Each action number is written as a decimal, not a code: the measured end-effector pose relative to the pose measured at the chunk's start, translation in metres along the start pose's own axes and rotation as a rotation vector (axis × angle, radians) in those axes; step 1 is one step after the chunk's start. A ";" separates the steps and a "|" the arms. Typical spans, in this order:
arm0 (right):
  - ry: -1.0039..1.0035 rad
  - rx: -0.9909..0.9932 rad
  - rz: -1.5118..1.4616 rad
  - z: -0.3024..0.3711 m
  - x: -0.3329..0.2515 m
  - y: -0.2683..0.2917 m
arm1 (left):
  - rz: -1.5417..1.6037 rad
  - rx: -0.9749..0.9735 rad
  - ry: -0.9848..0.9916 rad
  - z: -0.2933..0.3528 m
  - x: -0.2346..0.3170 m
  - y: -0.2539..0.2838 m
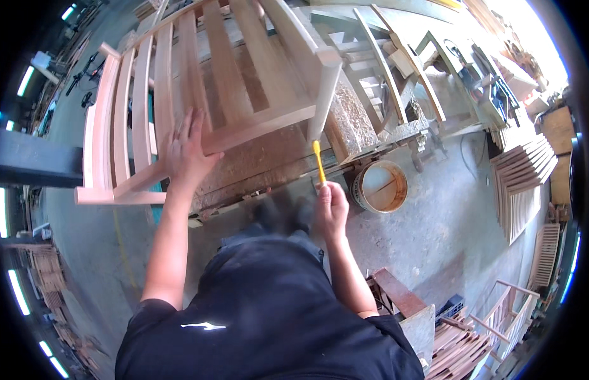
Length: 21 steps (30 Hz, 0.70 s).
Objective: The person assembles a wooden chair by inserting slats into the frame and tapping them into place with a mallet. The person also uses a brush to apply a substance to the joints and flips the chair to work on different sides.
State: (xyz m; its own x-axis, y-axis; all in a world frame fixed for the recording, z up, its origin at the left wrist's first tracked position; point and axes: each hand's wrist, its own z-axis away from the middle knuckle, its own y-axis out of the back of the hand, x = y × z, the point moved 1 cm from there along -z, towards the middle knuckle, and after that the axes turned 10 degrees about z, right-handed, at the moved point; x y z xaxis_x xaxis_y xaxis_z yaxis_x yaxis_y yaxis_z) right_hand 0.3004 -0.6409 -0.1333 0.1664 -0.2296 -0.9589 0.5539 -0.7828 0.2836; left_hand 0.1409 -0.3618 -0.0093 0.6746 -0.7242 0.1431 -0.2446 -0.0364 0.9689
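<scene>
A slatted wooden bench frame [259, 121] of pale timber lies tipped over on a worn workbench [234, 180]. My left hand [188, 152] rests on its front rail and a slat, fingers spread and thumb out to the right. Closed around a slim yellow tool [318, 161], my right hand [331, 206] is below the end of the nearest leg [326, 95]. The tool resembles a toothbrush; its tip meets or nearly meets the leg's lower end. My fingers hide the lower part of its handle.
A round bucket [381, 187] with pale contents stands on the floor to the right of my right hand. Behind it are a rough-surfaced block [354, 117] and wooden frames [396, 69]. Stacked slats [522, 171] stand at right; a brown-topped stand [402, 292] is by my right elbow.
</scene>
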 end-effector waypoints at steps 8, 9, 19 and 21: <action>0.048 -0.248 -0.255 0.026 -0.006 -0.039 | 0.461 0.162 -0.152 0.027 -0.020 0.035; 0.047 -0.280 -0.302 0.028 -0.014 -0.044 | 0.426 0.272 -0.176 0.039 -0.034 0.048; 0.529 -0.394 0.153 0.071 -0.146 -0.163 | 0.118 0.872 0.001 0.143 -0.244 0.201; 0.441 -0.425 0.250 0.086 -0.184 -0.199 | 0.231 0.771 -0.090 0.142 -0.274 0.201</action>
State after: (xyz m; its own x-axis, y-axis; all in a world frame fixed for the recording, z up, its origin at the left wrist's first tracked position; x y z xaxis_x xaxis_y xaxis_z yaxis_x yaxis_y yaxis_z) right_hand 0.0891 -0.4925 -0.0141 0.6000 -0.0455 -0.7987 0.7141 -0.4196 0.5604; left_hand -0.1917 -0.2687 0.1176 0.4973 -0.8232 0.2740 -0.8045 -0.3193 0.5008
